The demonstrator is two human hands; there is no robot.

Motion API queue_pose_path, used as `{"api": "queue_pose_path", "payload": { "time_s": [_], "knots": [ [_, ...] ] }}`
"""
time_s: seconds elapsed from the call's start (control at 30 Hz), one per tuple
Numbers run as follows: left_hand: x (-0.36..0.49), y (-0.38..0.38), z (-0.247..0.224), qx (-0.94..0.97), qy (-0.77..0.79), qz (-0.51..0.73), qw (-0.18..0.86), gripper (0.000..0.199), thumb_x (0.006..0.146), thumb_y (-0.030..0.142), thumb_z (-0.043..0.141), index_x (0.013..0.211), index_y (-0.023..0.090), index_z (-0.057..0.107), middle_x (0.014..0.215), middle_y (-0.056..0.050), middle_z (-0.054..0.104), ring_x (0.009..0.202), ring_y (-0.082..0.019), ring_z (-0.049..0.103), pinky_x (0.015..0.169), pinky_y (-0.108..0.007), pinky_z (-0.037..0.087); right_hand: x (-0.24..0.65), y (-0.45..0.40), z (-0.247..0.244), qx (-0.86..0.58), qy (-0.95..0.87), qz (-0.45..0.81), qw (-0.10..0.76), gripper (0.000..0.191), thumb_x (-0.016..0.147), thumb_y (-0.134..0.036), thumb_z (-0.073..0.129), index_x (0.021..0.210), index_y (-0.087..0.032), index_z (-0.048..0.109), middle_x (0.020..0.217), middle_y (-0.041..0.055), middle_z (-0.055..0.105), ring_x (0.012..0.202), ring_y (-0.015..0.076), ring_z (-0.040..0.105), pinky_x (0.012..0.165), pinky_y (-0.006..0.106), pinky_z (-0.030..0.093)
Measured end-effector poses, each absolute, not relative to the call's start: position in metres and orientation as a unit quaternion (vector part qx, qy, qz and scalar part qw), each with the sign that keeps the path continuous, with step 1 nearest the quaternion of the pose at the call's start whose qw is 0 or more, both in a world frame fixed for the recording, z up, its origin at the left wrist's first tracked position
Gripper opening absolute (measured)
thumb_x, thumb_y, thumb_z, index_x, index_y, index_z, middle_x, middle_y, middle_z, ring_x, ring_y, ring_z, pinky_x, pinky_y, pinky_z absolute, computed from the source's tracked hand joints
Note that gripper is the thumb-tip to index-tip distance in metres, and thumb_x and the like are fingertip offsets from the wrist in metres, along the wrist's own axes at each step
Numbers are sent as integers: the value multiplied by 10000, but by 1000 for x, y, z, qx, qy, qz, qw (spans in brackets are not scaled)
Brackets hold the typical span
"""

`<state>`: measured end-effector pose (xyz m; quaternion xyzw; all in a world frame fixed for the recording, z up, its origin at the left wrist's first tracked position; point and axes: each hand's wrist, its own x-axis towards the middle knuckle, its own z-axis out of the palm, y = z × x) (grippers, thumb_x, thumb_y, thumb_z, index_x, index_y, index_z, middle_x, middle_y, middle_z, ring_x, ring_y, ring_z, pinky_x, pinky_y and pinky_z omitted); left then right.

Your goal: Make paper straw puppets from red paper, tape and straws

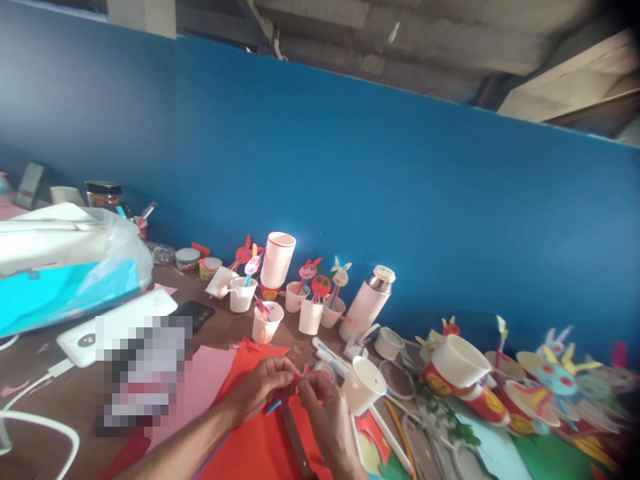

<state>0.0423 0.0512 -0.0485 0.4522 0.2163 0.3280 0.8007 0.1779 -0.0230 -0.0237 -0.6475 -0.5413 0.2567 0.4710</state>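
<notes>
My left hand [264, 388] is closed in a pinch above red paper sheets [250, 443]. My right hand [325, 408] meets it fingertip to fingertip, also pinched. Between the fingertips shows a small red paper piece [297, 381], mostly covered by the fingers. A short blue stick [273, 407] lies on the red paper just below my left hand. Beneath my hands rests a long dark grey strip-like tool [296, 443], its kind unclear. Close to my right hand stands a white paper cup [364, 387] with small holes in its side.
Behind my hands, small cups hold paper animal heads [321, 287] beside a cup stack [278, 260] and a pink thermos [367, 303]. More decorated cups [457, 363] crowd the right. A power bank [117, 327] and a plastic bag [120, 247] lie left. A blue partition [350, 167] rises behind.
</notes>
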Motion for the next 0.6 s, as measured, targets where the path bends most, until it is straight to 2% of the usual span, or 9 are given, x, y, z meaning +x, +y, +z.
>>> {"api": "queue_pose_path", "payload": {
  "time_s": [0.23, 0.6],
  "knots": [
    [44, 52, -46, 473, 223, 339, 782, 368, 678, 438, 825, 750, 136, 628, 603, 5, 596, 514, -88, 521, 496, -193, 364, 180, -24, -29, -664, -538, 219, 471, 290, 838, -359, 564, 599, -194, 581, 575, -5, 563, 577, 163, 527, 557, 237, 373],
    [45, 52, -49, 493, 225, 331, 773, 366, 681, 444, 823, 751, 143, 627, 634, 7, 608, 550, -99, 544, 534, -201, 374, 174, -32, -15, -657, -535, 246, 471, 269, 869, -355, 509, 691, -194, 629, 661, 11, 652, 645, 176, 603, 608, 231, 422]
  ]
}}
